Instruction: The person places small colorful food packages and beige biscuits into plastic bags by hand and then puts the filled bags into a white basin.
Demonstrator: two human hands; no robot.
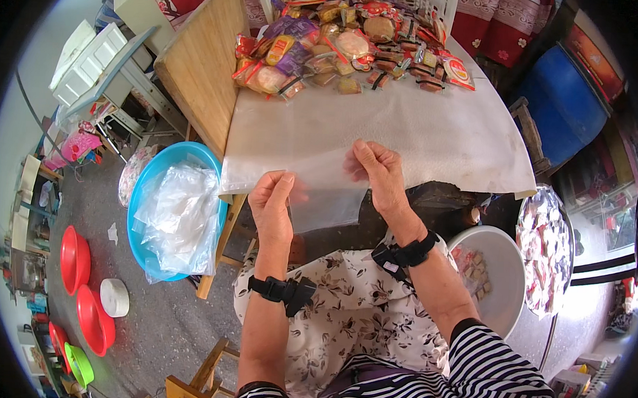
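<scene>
Between my two hands a clear plastic bag (327,202) hangs spread at the near edge of a table with a pale cover (386,119). Thumb and fingers of my left hand (272,202) pinch its left side. My right hand (379,175) grips its upper right side; the fingertips behind the film look blurred. On the far part of the table lies a heap of small wrapped snacks (352,43), some in red, purple or clear wrappers. To the left of my left hand, a blue basin (135,217) holds a loose pile of clear plastic bags (182,209).
A wooden board (202,60) stands upright at the table's left edge. At the right are a white bucket (516,271) with small pieces inside, a tray of wrapped items (543,251) and a blue barrel (560,105). Red basins (76,260) and a wooden stool (199,380) stand at the left.
</scene>
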